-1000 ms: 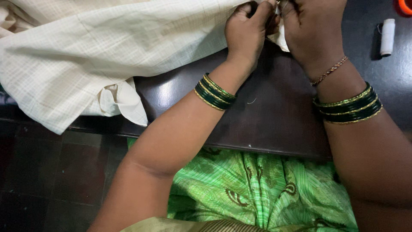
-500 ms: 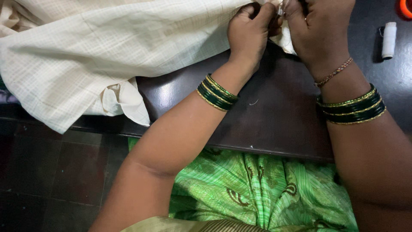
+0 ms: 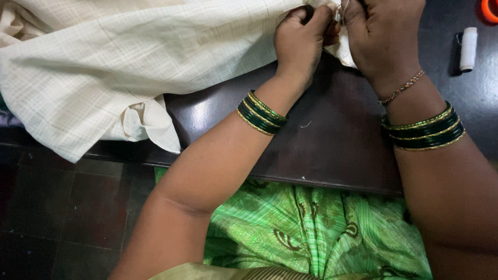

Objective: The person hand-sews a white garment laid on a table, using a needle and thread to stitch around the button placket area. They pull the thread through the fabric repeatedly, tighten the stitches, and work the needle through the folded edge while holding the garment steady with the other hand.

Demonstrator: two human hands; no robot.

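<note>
Head view, looking down on the dark table [image 3: 332, 155].

Left hand [image 3: 301, 44]: fingers curled tight, pinching a fold of the cream cloth [image 3: 129, 67] at the far edge of the table. Right hand [image 3: 384, 36]: just beside the left one, almost touching, fingers bent around the same corner of the cloth. The fingertips are hidden at the top of the picture, so I cannot tell whether a needle or thread sits between them. I read both hands as closed on the fabric.

The cloth lies over the far left part of the table. Its bulk spreads left from the hands, and one corner hangs off the near left edge towards the floor.

A white thread spool [image 3: 468, 48] lies on its side near the far right corner, well apart from the hands. An orange object [image 3: 488, 9] is cut off at the far right corner; I cannot tell what it is. A short thread scrap [image 3: 306, 124] lies on bare table near the left wrist. Green bangles [image 3: 423, 129] are on both wrists.

Judgement: the step in hand is fine work on the cloth's corner or edge, with both hands holding it taut. The next move calls for keeping the pinch steady and close, since the hanging weight on the left could drag the fabric.
</note>
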